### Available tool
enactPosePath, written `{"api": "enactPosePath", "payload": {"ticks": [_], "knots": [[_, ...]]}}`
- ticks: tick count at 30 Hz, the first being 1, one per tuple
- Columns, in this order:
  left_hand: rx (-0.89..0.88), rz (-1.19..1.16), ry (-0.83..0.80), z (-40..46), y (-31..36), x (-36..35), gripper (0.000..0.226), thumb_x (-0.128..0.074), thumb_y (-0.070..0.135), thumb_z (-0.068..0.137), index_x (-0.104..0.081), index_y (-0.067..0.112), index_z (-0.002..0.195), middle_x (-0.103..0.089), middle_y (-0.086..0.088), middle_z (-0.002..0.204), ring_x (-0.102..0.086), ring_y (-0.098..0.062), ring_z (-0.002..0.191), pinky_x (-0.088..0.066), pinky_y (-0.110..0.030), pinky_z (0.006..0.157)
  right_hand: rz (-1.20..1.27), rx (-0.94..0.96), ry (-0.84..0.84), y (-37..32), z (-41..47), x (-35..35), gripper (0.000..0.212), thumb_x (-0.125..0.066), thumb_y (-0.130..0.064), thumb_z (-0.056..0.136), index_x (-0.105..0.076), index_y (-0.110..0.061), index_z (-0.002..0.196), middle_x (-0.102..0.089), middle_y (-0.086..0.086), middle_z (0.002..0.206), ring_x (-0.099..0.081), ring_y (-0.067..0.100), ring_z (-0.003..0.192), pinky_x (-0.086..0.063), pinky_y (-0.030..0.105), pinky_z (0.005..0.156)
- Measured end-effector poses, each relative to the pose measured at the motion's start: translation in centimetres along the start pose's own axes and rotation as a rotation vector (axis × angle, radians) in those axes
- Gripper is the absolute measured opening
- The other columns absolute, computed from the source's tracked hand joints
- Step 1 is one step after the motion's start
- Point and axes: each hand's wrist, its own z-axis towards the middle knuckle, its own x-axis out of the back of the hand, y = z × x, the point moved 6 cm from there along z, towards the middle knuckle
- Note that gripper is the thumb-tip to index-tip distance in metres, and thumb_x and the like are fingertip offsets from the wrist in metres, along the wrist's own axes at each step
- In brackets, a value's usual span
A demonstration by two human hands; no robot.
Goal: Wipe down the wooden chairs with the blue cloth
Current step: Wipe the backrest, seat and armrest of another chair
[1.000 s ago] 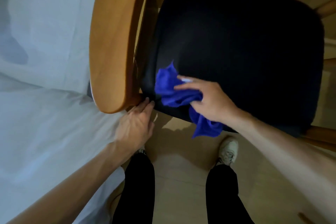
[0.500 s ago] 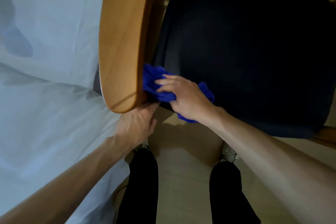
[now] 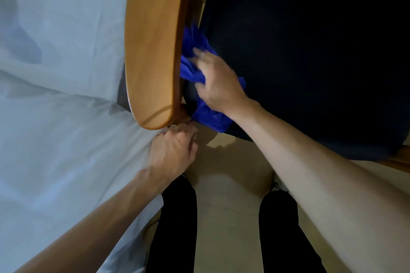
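Beside white sheeting (image 3: 62,117), our right hand (image 3: 218,83) grips the blue cloth (image 3: 192,62) against the wooden chair (image 3: 153,40), left hand (image 3: 172,153) steadying its frame; wiping seems midway.

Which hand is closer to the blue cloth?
Right. The right hand grips the blue cloth between the wooden backrest and black seat. The left hand is just below, at the backrest's end.

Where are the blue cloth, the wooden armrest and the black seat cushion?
blue cloth (image 3: 192,66): head view, bunched folds beside the fingers.
wooden armrest (image 3: 153,46): head view, middle of its flat top.
black seat cushion (image 3: 310,51): head view, centre of the upholstery.
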Motion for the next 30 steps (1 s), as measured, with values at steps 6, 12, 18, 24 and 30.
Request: {"api": "enactPosePath", "payload": {"ticks": [6,12,18,24,30], "knots": [[-0.005,0.052,-0.004,-0.2,-0.6,0.2,0.039,-0.054,0.029,0.092,-0.054,0.022,0.131,-0.059,0.001,0.129,-0.060,-0.019,0.111,-0.053,-0.036,0.087,-0.097,0.083,-0.162,1.6,-6.9,-2.1,0.054,-0.062,0.008,0.079,-0.066,-0.018,0.126,-0.045,-0.006,0.150,-0.028,0.017,0.145,-0.030,0.040,0.114],[-0.067,-0.025,0.084,0.0,0.9,0.9,0.027,-0.056,0.038,0.090,-0.054,0.022,0.111,-0.060,0.003,0.108,-0.061,-0.016,0.096,-0.054,-0.037,0.076,-0.212,0.153,-0.408,4.6,-11.7,0.9,0.051,-0.064,0.009,0.074,-0.073,-0.020,0.115,-0.053,-0.011,0.143,-0.029,0.014,0.144,-0.031,0.043,0.114],[-0.063,-0.197,0.287,-1.5,3.9,0.0,0.105,-0.080,0.055,0.055,-0.037,0.001,0.135,-0.037,-0.017,0.136,-0.043,-0.031,0.125,-0.046,-0.036,0.100,-0.242,0.413,-0.412,-0.4,-7.0,2.8,0.067,-0.071,0.012,0.064,-0.042,-0.021,0.115,-0.039,-0.002,0.134,-0.049,0.005,0.061,-0.039,0.022,0.044],[0.130,-0.229,0.372,0.9,4.3,-1.0,0.097,-0.071,0.056,0.070,-0.022,0.023,0.148,-0.036,-0.009,0.145,-0.046,-0.030,0.126,-0.048,-0.038,0.091,-0.425,0.388,-0.394,2.4,-4.9,4.0,0.091,-0.082,-0.031,0.074,-0.031,-0.018,0.148,-0.028,0.002,0.152,-0.050,0.019,0.122,-0.049,0.036,0.096],[0.076,0.036,0.470,2.4,5.3,0.6,0.064,-0.077,0.048,0.063,-0.057,0.015,0.114,-0.050,-0.009,0.114,-0.048,-0.030,0.103,-0.049,-0.042,0.082,-0.495,0.129,-0.370,5.4,-6.5,6.1,0.065,-0.074,-0.028,0.081,-0.046,-0.023,0.140,-0.045,-0.003,0.137,-0.041,0.022,0.122,-0.049,0.045,0.093]]}}
